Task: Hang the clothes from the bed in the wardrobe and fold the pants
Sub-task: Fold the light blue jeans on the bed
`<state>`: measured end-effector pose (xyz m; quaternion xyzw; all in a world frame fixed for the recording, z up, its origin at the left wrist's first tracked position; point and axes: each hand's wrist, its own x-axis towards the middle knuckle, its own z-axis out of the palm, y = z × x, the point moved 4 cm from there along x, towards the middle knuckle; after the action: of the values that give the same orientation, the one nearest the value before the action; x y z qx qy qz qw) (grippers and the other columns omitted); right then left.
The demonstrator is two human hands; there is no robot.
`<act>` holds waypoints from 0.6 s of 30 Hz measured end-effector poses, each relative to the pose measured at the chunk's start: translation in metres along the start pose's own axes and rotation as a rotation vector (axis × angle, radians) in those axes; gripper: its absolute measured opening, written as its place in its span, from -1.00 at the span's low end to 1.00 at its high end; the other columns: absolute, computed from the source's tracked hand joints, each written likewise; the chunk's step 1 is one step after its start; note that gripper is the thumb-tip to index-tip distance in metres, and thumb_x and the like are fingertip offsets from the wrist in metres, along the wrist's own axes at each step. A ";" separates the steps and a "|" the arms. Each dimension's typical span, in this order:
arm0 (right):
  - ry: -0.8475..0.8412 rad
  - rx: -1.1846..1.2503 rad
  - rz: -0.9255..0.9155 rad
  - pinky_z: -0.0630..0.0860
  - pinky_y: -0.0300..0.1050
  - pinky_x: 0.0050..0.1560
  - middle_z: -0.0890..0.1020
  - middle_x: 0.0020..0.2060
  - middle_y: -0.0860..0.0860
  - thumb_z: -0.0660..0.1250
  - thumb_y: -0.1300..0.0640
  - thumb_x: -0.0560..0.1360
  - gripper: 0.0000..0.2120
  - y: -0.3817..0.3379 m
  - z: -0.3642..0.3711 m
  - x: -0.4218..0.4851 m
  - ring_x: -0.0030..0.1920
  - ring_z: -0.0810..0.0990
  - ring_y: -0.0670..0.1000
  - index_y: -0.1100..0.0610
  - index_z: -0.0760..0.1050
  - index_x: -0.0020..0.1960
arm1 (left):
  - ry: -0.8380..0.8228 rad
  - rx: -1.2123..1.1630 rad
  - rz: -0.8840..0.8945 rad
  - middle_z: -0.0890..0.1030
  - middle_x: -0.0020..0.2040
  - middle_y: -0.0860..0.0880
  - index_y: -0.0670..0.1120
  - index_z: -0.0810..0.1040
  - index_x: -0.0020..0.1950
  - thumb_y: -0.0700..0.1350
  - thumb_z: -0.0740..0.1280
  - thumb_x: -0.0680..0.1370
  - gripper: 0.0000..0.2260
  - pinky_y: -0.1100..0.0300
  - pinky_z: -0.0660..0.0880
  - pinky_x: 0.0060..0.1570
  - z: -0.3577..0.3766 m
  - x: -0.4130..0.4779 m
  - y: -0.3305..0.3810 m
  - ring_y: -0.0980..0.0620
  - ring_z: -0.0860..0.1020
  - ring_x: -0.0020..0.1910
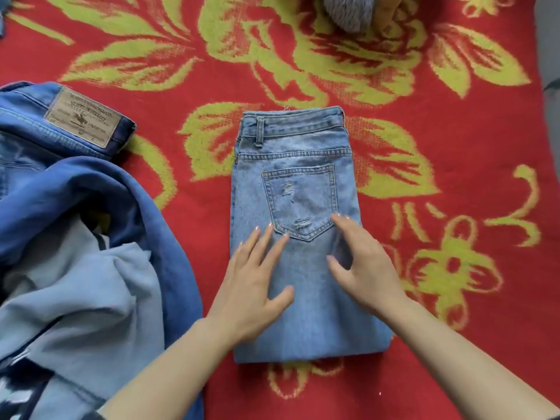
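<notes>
- Our left fingers (266, 245) lie straight and spread, flat on the folded light jeans (303, 165), with the tips just below the back pocket (303, 198). The left hand (251, 286) grips nothing.
- Our right hand (366, 268) sits at 3 o'clock from the left, fingers loosely bent and apart, holding nothing. We cannot tell whether its tips touch the denim.
- The jeans lie under both hands, with the waistband toward 12 o'clock and the folded edge toward 6.
- At 9 o'clock a rumpled heap of darker jeans (75, 207) shows a brown label patch (83, 121), apart from the folded pair.
- Everything rests on a red blanket (454, 122) with yellow-green flowers.
- At 12 o'clock a grey fuzzy item (348, 13) is cut off by the frame edge.
</notes>
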<state>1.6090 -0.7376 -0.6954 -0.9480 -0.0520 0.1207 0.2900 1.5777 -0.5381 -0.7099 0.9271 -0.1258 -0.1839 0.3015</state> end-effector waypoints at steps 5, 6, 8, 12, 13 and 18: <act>-0.131 -0.240 -0.287 0.25 -0.04 0.39 0.36 0.45 0.04 0.27 -0.08 0.45 -0.39 0.016 0.018 -0.082 0.46 0.28 0.01 0.13 0.31 0.44 | -0.083 0.198 0.136 0.13 0.55 -0.11 0.02 0.20 0.53 0.18 0.23 0.43 -0.32 0.00 -0.03 0.44 0.048 -0.062 0.009 -0.04 0.03 0.54; -0.163 -0.281 -0.333 0.25 -0.02 0.40 0.34 0.46 0.04 0.27 -0.11 0.46 -0.37 0.018 0.021 -0.095 0.48 0.27 0.02 0.12 0.30 0.45 | -0.090 0.232 0.153 0.12 0.56 -0.11 0.02 0.20 0.53 0.20 0.23 0.44 -0.31 0.00 -0.01 0.43 0.053 -0.069 0.009 -0.05 0.03 0.54; -0.220 -0.360 -0.426 0.20 -0.02 0.43 0.31 0.48 0.04 0.28 -0.17 0.46 -0.32 0.025 0.024 -0.116 0.49 0.24 0.02 0.10 0.26 0.48 | -0.148 0.294 0.163 0.09 0.56 -0.12 0.02 0.16 0.55 0.24 0.24 0.42 -0.26 -0.01 0.02 0.42 0.062 -0.082 0.008 -0.07 0.05 0.53; -0.236 -0.480 -0.502 0.13 -0.03 0.46 0.31 0.47 0.03 0.24 -0.18 0.45 -0.28 0.042 0.027 -0.129 0.49 0.22 0.01 0.11 0.18 0.51 | -0.227 0.432 0.147 0.15 0.53 -0.19 -0.08 0.17 0.54 0.10 0.36 0.36 -0.20 -0.03 0.12 0.38 0.065 -0.089 0.000 -0.13 0.15 0.51; -0.220 -0.499 -0.505 0.11 -0.04 0.46 0.34 0.45 0.04 0.21 -0.16 0.46 -0.31 0.047 0.028 -0.128 0.48 0.24 0.02 0.11 0.18 0.50 | -0.199 0.449 0.159 0.18 0.52 -0.20 -0.10 0.19 0.53 0.01 0.32 0.40 -0.28 -0.04 0.13 0.37 0.064 -0.089 0.001 -0.15 0.19 0.49; -0.152 -0.526 -0.544 0.22 -0.01 0.38 0.55 0.29 0.06 0.11 -0.02 0.54 -0.57 0.048 0.024 -0.117 0.34 0.48 0.10 0.13 0.52 0.28 | -0.165 0.419 0.153 0.35 0.45 -0.18 -0.13 0.37 0.44 -0.19 0.05 0.43 -0.44 -0.02 0.33 0.36 0.055 -0.084 0.006 -0.14 0.35 0.41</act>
<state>1.4910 -0.7838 -0.7188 -0.9299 -0.3520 0.0919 0.0538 1.4782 -0.5424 -0.7251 0.9390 -0.2551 -0.2057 0.1042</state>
